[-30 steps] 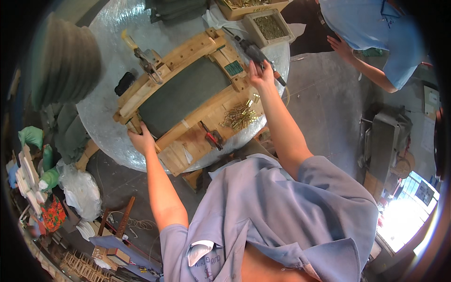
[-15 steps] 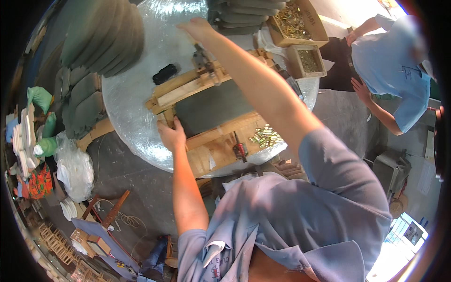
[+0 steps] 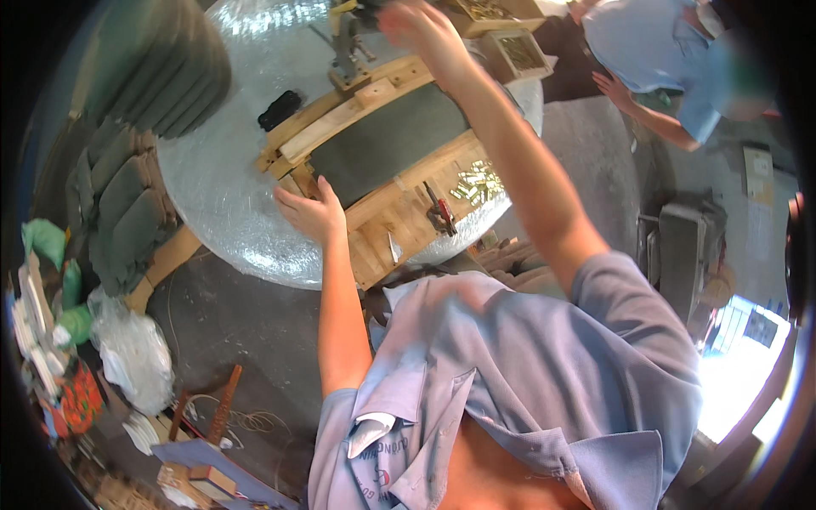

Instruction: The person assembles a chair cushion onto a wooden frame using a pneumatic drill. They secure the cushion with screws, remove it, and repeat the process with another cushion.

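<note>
A dark grey-green rectangular panel point(image 3: 387, 140) lies inside a wooden jig point(image 3: 374, 246) on a round table. Beside the jig's left end is my left hand point(image 3: 316, 212), open, thumb and fingers spread, its thumb close to the panel's corner. My right arm stretches across the jig's right side. At the far end of it, my right hand point(image 3: 421, 32) is smeared by motion, just right of a metal toggle clamp point(image 3: 347, 55) that stands raised on the far rail. A second clamp with a red handle point(image 3: 444, 214) sits on the near board, next to a pile of brass-coloured fittings point(image 3: 476, 183).
The table point(image 3: 221, 204) is wrapped in clear film. On it lie a black object point(image 3: 280, 110) and a tall stack of dark pads point(image 3: 170, 76). Fittings fill a wooden box point(image 3: 517, 55) at the far right. A person in a blue shirt point(image 3: 637, 42) stands beyond.
The far clamp has swung from lying over the jig to upright. My right hand has moved right, and my left hand has lifted off the jig's corner with fingers spread. The view has shifted.
</note>
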Motion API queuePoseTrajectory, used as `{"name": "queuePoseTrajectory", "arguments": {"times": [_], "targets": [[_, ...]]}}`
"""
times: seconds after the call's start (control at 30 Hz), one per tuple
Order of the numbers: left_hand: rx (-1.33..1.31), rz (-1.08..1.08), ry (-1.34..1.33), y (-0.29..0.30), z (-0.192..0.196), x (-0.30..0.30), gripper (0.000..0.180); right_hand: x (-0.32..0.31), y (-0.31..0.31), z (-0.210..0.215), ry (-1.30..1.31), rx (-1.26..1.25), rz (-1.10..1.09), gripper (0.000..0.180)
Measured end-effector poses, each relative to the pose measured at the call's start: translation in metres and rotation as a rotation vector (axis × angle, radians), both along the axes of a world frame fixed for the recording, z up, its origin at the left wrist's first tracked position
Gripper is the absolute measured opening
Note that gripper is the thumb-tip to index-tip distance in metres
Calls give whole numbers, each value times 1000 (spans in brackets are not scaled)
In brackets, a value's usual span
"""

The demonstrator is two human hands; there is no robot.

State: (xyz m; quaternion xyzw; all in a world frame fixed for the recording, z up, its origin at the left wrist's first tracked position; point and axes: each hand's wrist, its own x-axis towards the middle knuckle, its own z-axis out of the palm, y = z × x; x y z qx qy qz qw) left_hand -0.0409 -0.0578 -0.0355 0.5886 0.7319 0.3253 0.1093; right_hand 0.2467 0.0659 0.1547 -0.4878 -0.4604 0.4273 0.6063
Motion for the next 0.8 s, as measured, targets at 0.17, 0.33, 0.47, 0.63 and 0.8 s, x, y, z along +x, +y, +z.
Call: {"name": "queuePoseTrajectory", "arguments": {"times": [0.17,0.33,0.47,0.63,0.8], "targets": [[283,-552,202,63,61,53,78,-2,-258,-193,-413,-829,-252,35],[-185,-912,450,133,80,88,68,-49,-275,-159,-91,-789,-284,34],[-159,-996,345,135,85,65,63,-60,-373,-153,-45,-536,-473,40],[-245,-840,126,42,107,-30,67,-70,-430,-142,-141,-634,-578,27],[-117,-452,-140,-68,79,-133,57,-60,-336,-112,-700,-332,-453,14]]}}
